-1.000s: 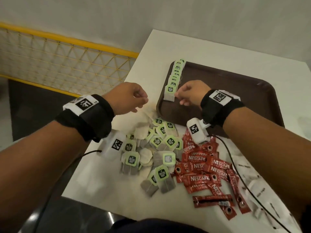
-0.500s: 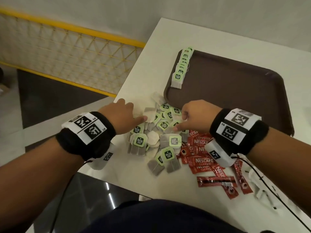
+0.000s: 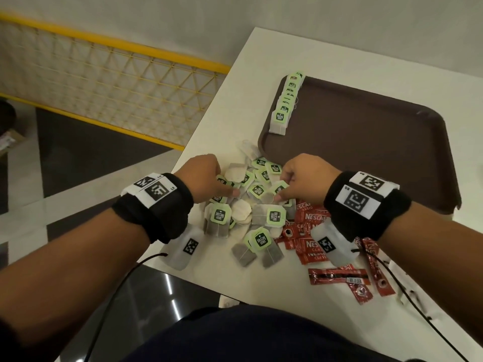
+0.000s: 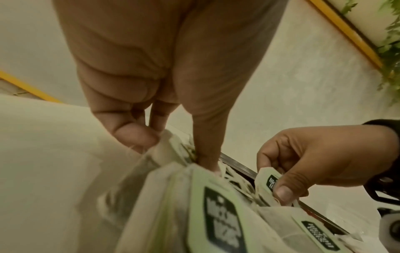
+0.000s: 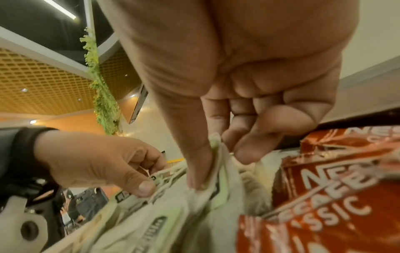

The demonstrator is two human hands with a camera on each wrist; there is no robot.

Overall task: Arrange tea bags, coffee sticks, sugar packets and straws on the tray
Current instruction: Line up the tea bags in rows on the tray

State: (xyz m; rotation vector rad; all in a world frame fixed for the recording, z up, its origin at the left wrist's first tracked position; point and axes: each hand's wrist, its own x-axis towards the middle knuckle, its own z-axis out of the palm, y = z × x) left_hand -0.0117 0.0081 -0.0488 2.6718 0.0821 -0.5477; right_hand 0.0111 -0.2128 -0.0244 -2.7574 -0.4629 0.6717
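A loose pile of green-tagged tea bags [image 3: 251, 212] lies on the white table between my hands. My left hand [image 3: 230, 192] pinches a tea bag [image 4: 164, 147] at the pile's left side. My right hand [image 3: 281, 194] pinches another tea bag by its green tag [image 5: 214, 154] at the pile's right side. A neat row of tea bags [image 3: 285, 105] lies along the left edge of the brown tray [image 3: 366, 152]. Red coffee sticks [image 3: 311, 220] are heaped beside and under my right wrist. No straws are in view.
White packets [image 3: 400, 275] lie at the table's near right, partly cut off. The table's left edge [image 3: 188, 147] drops to a dark floor, with a yellow mesh railing [image 3: 117, 82] beyond. Cables hang from both wrists.
My right hand has left the row on the tray and come back down to the pile. My left hand has dropped into the pile too, and each now pinches a tea bag.
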